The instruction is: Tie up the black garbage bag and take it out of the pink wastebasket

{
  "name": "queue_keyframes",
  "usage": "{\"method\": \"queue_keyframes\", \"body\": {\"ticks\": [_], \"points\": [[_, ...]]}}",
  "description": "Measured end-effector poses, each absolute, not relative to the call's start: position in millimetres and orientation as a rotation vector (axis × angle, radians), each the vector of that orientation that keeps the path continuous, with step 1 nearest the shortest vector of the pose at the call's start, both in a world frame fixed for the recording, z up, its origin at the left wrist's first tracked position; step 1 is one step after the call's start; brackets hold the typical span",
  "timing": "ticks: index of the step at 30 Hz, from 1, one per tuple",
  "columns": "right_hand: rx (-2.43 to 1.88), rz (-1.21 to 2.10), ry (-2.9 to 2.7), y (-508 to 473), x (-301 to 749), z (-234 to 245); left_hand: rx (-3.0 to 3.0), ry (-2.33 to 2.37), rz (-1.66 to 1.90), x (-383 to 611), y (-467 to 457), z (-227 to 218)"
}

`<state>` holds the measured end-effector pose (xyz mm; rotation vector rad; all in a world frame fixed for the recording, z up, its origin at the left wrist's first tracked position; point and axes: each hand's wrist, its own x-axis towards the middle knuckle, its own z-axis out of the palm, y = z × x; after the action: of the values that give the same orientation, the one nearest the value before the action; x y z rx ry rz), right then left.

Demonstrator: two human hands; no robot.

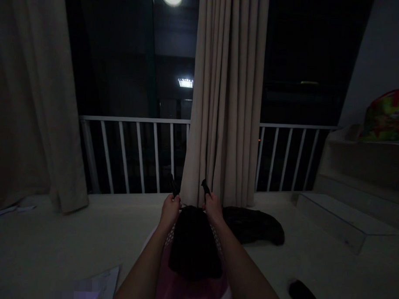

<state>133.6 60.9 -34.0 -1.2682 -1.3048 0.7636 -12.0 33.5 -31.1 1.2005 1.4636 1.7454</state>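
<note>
My left hand (170,211) and my right hand (212,208) are stretched out in front of me, each closed round the top edge of a dark garment (194,243). A small dark end of it sticks up above each fist. The garment hangs down between my forearms over a pink and white patterned thing (188,291) on my lap. The room is dim and the garment's shape is hard to make out.
A beige curtain (227,98) hangs right beyond my hands before a white railing (135,121) and dark window. Another dark cloth (252,225) lies on the pale surface to the right, a small dark item (303,295) nearer. Papers (99,281) lie lower left. White steps (347,215) rise right, with a colourful bag (387,114).
</note>
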Motion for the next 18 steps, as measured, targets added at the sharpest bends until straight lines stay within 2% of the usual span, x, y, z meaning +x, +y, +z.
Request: {"method": "queue_keyframes", "body": {"ticks": [18], "points": [[-1.314,0.743,-1.251,68.0,136.1,-38.8,1.161,1.503,1.751,-12.7,29.5,-24.6]]}}
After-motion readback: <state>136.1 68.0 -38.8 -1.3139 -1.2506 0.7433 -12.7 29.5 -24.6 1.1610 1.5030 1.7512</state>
